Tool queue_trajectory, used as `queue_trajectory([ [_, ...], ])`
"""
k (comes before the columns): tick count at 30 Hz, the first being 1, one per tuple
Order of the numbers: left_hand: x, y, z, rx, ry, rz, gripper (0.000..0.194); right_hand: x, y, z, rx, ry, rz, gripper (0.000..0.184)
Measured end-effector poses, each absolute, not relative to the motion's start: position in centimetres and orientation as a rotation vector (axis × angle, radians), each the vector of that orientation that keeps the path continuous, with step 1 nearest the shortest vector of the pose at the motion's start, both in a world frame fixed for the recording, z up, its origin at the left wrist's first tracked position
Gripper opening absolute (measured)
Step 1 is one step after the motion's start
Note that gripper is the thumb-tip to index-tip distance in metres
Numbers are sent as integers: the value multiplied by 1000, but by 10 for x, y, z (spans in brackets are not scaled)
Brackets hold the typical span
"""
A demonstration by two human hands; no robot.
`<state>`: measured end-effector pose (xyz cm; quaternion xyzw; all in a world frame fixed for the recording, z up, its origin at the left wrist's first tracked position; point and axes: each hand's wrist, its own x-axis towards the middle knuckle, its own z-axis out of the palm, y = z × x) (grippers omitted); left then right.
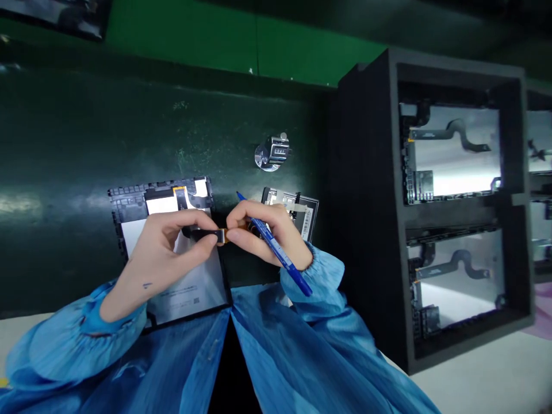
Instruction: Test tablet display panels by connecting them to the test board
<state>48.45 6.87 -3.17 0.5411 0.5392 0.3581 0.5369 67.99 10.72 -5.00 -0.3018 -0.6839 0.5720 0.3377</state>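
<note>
My left hand [166, 256] and my right hand [259, 233] meet above a dark green mat, pinching a small black flex strip with an orange end [211, 234] between their fingertips. My right hand also grips a blue marker pen [280, 256], its tip pointing up and left past my knuckles. Below my left hand lies a black-framed tablet panel [194, 293] with its white back and orange-taped parts showing, partly hidden by that hand. Just beyond my right hand sits a smaller black-edged electronic module [297, 213], its near part hidden.
A chrome tally counter [272, 154] stands on the green mat [86, 172] beyond my hands. To the right, a black foam rack [371, 201] holds panels with flex cables on two shelves, including an upper panel [452, 149]. My blue sleeves fill the bottom of the view.
</note>
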Motion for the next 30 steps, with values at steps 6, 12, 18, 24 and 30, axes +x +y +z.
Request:
queue_trajectory([
  [6, 486, 66, -34, 1161, 1209, 876, 7, 679, 107, -47, -757, -1863, 1392, 34],
  [12, 491, 66, -37, 1105, 1205, 982, 12, 678, 107, -46, -777, -1890, 1385, 39],
  [18, 491, 65, -40, 1070, 1235, 964, 10, 678, 106, -47, -803, -1913, 1370, 41],
  [24, 490, 64, -41, 1116, 1277, 968, 11, 677, 105, -52, -808, -1916, 1333, 33],
  [30, 488, 64, -39, 1178, 1311, 944, 5, 677, 108, -55, -737, -1827, 1360, 23],
])
